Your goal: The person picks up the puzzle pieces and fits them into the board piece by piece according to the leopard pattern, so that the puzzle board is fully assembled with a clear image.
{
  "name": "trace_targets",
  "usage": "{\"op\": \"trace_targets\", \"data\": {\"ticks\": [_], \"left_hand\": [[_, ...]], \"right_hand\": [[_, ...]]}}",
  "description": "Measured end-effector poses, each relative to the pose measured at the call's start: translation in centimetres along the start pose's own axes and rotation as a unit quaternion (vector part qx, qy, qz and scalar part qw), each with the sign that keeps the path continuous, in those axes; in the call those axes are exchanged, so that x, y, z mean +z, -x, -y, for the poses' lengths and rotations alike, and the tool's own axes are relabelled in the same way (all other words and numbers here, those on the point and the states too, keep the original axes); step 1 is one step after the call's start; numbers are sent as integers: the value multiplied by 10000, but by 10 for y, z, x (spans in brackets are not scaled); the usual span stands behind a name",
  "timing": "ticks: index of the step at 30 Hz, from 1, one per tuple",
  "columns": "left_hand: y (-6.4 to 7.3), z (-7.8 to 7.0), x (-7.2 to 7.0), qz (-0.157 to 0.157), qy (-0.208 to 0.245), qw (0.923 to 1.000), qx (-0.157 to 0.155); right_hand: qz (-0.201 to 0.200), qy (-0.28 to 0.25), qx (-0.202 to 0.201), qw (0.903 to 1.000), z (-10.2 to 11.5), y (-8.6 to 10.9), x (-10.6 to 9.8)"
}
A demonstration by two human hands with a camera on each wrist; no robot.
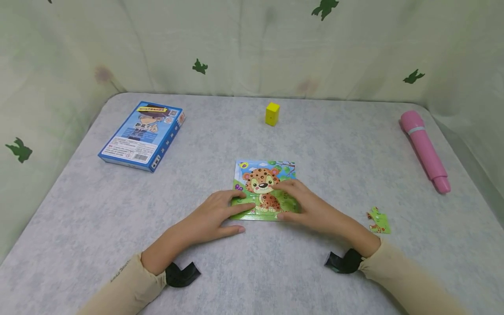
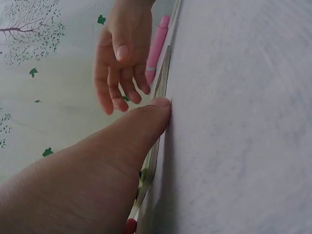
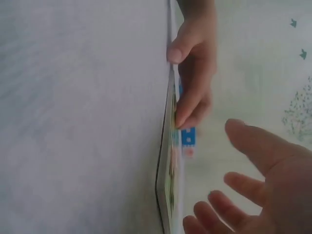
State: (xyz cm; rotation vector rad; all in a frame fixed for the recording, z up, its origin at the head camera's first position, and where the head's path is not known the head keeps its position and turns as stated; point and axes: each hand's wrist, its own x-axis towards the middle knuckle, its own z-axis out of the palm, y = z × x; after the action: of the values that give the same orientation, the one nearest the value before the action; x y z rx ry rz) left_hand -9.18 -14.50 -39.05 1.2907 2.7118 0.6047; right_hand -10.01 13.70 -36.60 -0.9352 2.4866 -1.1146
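Note:
A leopard-picture jigsaw puzzle (image 1: pixel 264 199) lies flat on the table in its board. My left hand (image 1: pixel 212 214) rests its fingers on the board's lower left part, with the thumb down beside the near edge. Over the right side hovers my right hand (image 1: pixel 311 209), fingers relaxed and apart; the right wrist view shows this hand (image 3: pixel 273 190) off the board and holding nothing. In the left wrist view, the left thumb (image 2: pixel 141 122) lies along the board's thin edge. To the right, a loose green puzzle piece (image 1: pixel 379 222) sits on the table, possibly more than one.
A blue box (image 1: pixel 138 135) lies at the left back of the grey table (image 1: pixel 220 131). A yellow block (image 1: pixel 272 114) stands at the back middle. On the far right is a pink microphone-shaped thing (image 1: pixel 427 153). Black straps (image 1: pixel 183 274) hang at both cuffs.

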Motion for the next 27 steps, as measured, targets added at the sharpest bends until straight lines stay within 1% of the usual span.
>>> {"op": "trace_targets", "data": {"ticks": [2,6,11,15,18,20,24,27], "left_hand": [[0,0,0,-5,-3,10000,-3],[0,0,1,-70,5,10000,33],[0,1,2,-183,-22,9997,144],[0,2,2,-212,-45,9996,196],[-1,2,3,-204,-63,9996,200],[-1,2,3,-186,-67,9996,191],[-1,2,3,-139,-70,9998,136],[0,2,2,-115,-75,9998,112]], "right_hand": [[-261,-49,-150,9995,-1,9,-8],[-917,210,-468,9945,-1,34,-25],[-1729,773,-443,9809,-1,72,-46],[-2193,924,-418,9704,-8,100,-57],[-2426,866,-302,9658,-17,118,-60],[-2511,836,-184,9642,-25,129,-61],[-2572,642,154,9641,-40,143,-61],[-2529,498,537,9647,-48,150,-61]]}}
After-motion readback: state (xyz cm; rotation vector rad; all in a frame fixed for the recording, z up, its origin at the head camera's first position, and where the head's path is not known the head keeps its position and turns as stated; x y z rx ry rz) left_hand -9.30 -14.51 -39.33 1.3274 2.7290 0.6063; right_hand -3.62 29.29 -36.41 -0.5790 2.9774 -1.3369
